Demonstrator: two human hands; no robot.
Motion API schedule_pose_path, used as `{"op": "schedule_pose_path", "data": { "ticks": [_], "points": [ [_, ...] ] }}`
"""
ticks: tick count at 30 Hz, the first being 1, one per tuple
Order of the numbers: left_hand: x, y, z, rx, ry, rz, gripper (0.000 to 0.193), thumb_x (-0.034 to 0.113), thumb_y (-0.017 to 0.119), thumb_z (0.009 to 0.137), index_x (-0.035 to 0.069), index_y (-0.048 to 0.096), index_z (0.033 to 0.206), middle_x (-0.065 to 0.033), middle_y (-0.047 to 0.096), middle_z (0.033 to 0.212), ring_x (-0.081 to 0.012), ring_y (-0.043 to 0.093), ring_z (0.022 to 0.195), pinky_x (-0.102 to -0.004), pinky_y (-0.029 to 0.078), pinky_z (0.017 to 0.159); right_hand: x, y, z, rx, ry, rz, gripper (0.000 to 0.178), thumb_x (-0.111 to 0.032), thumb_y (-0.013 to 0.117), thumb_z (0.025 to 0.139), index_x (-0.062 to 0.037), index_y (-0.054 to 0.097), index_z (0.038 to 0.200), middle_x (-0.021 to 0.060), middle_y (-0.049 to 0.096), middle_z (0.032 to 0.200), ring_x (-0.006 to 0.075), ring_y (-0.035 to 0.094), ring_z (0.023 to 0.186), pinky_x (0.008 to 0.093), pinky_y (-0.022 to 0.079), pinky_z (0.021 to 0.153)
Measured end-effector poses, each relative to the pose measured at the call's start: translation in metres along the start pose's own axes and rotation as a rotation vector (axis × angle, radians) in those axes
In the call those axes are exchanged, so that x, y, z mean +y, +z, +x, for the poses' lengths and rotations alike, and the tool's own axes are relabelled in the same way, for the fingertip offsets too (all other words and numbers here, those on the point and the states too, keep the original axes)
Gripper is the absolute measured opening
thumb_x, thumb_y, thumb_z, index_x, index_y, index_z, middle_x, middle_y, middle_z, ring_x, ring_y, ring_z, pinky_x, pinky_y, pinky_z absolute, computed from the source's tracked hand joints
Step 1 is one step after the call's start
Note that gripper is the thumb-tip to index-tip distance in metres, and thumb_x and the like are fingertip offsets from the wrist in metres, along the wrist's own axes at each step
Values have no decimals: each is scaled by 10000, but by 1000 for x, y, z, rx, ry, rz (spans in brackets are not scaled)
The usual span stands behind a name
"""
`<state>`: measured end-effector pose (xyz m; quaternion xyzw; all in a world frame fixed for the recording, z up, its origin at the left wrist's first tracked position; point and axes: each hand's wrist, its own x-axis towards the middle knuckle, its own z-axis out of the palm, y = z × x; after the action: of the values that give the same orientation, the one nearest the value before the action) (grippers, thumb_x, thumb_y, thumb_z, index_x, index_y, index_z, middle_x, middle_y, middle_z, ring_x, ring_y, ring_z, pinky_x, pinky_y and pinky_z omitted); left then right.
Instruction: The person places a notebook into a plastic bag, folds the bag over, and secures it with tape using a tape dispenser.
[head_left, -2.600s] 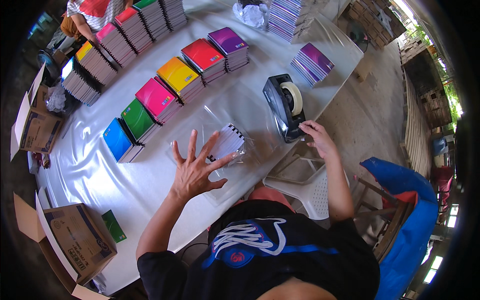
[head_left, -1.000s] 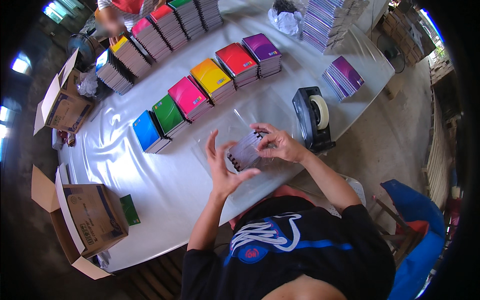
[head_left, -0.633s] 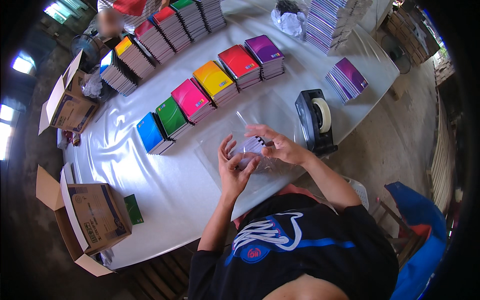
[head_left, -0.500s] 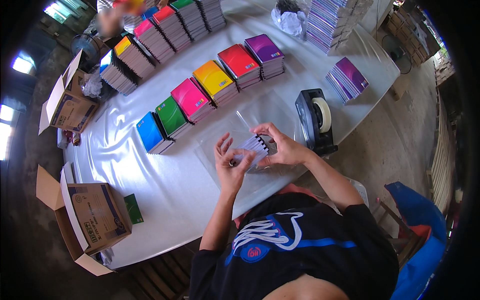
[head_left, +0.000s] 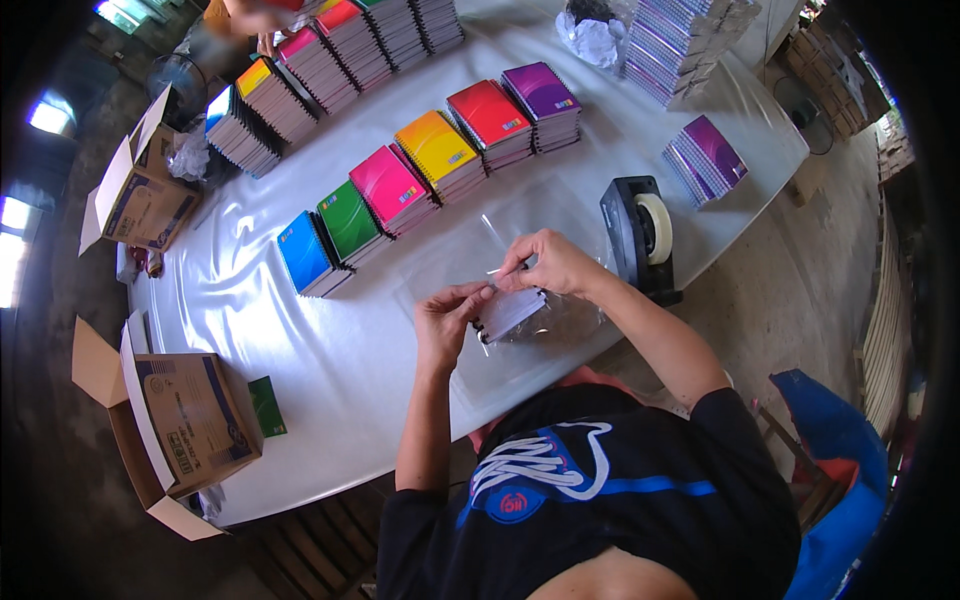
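A small stack of spiral-bound notebooks (head_left: 513, 316) sits near the table's front edge, pale page edges showing, with black binding at its ends. Clear plastic film (head_left: 575, 325) lies under and around it. Just over the stack's far side, my left hand (head_left: 447, 318) and my right hand (head_left: 552, 268) come close together. Fingertips of both are pinched on what appears to be the film; its exact edge is hard to make out. A black tape dispenser (head_left: 622, 228) with a pale roll stands to the right of my right hand.
Beyond my hands runs a row of coloured notebook stacks, from a blue stack (head_left: 307, 255) to a purple stack (head_left: 541, 92). Purple notebooks (head_left: 706, 160) lie at the right. Open cartons (head_left: 200, 415) stand left, beside a green notebook (head_left: 266, 406). Across the table, a co-worker's hand (head_left: 266, 42) touches more stacks.
My hands have moved from the stack's two ends to its far side, fingers now pinched close together. The co-worker's hand has come down onto the far stacks. The view has shifted slightly.
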<state>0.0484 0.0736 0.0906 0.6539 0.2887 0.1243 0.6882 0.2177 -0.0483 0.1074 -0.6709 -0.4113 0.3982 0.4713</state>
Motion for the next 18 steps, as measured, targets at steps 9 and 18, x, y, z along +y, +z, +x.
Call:
{"op": "schedule_pose_path", "data": {
  "ticks": [9, 18],
  "points": [
    [31, 11, -32, 76, 514, 736, 367, 149, 734, 721, 151, 648, 1077, 4, 668, 1075, -231, 505, 1191, -469, 237, 994, -14, 21, -29, 313, -477, -883, 100, -151, 655, 754, -138, 700, 842, 15, 565, 1180, 188, 520, 1123, 416, 354, 941],
    [-8, 13, -42, 125, 949, 1173, 385, 192, 698, 755, 191, 637, 1135, 55, 604, 1202, -109, 548, 1127, -460, 247, 901, -4, -28, -122, 619, -74, -705, 168, -146, 625, 805, -114, 695, 955, 99, 554, 1211, 222, 585, 1000, 348, 430, 883]
  ]
}}
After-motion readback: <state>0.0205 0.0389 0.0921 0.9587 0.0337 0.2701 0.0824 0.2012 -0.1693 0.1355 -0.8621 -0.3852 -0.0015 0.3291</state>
